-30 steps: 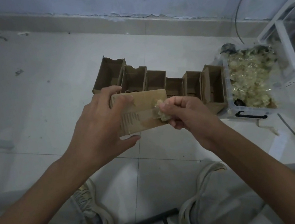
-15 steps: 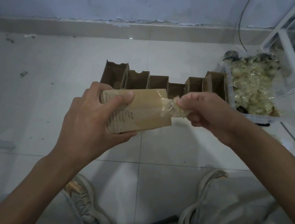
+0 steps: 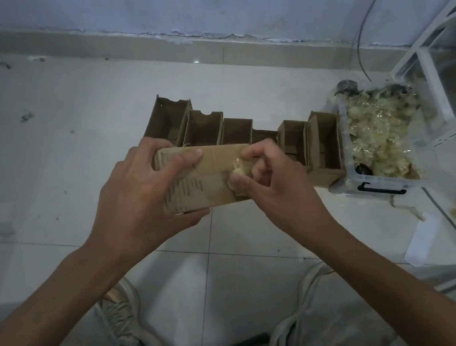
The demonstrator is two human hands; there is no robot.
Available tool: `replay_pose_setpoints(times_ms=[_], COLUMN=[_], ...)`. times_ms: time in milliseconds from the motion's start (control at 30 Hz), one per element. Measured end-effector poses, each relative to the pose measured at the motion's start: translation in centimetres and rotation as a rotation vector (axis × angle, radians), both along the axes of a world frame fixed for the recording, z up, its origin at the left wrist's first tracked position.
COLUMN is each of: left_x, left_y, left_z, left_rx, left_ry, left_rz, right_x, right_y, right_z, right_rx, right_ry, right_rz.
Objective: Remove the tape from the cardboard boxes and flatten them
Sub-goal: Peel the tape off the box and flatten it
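Half a second before, the right hand (image 3: 278, 191) had been out past the right end of the held cardboard box (image 3: 207, 182), drawing a stretched strip of tape off it; now the hand had come back against the box's front face, and the tape (image 3: 238, 168) sat as a small crumpled wad pinched between thumb and forefinger, pressed against the cardboard near the seam. That suggested the first pull had not cleared everything (a further length probably still clung to the face), so the peeling step was judged unfinished and the box was not yet ready to be flattened.

The left hand (image 3: 140, 196) gripped the left end of the box, thumb laid flat along the upper face and the fingers wrapped around the underside, holding it up in the air in front of the person. The right hand was mostly closed, its thumb and forefinger nipped on the wad, the other fingers curled loosely behind.

Just behind the held box, a row of open boxes (image 3: 247, 133) stood on the tiled floor (image 3: 63, 134), none of them flattened as far as could be seen. To the right of that row, touching its last box, was a clear plastic bin (image 3: 354, 178) heaped with balled-up tape, the likely place for this wad. Farther right of the bin stood a white shelf frame (image 3: 433, 90), and nearer the person lay some scraps of paper and red-marked plastic.
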State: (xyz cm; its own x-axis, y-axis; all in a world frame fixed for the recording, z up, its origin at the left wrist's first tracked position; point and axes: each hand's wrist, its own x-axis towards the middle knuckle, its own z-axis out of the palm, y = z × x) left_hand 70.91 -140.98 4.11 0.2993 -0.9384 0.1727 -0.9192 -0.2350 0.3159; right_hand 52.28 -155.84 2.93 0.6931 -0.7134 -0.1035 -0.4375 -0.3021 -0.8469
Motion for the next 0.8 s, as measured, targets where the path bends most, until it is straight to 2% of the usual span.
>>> replay_pose_setpoints(times_ms=[100,200,267,433,500,567,700,800], left_x=[-0.1,-0.2,-0.4,0.0,0.0,-0.1,0.0,0.1], left_y=[0.0,0.0,0.0,-0.1,-0.3,-0.4,-0.8,-0.8], left_z=[0.0,-0.5,-0.7,-0.1,0.0,-0.3,-1.4,-1.6], left_rx=[0.006,0.037,0.049,0.041,0.056,0.111,0.195,0.237], left_ry=[-0.038,-0.073,-0.086,-0.010,0.001,-0.057,-0.234,-0.248], left_rz=[-0.009,-0.027,-0.036,-0.026,-0.005,-0.003,-0.057,-0.072], right_x=[0.2,0.3,0.4,-0.6,-1.0,-0.9,-0.2,-0.1], right_y=[-0.3,0.4,0.5,-2.3,-2.9,-2.6,-1.1,-1.0], right_z=[-0.4,-0.6,-0.9,0.2,0.3,0.1,-0.2,0.0], right_rx=[-0.150,-0.154,-0.013,0.619,0.762,0.771,0.589,0.628], right_ry=[0.190,0.190,0.112,-0.111,-0.186,-0.183,-0.152,-0.174], right_rz=[-0.072,-0.091,-0.116,-0.130,-0.108,-0.076,-0.027,0.083])
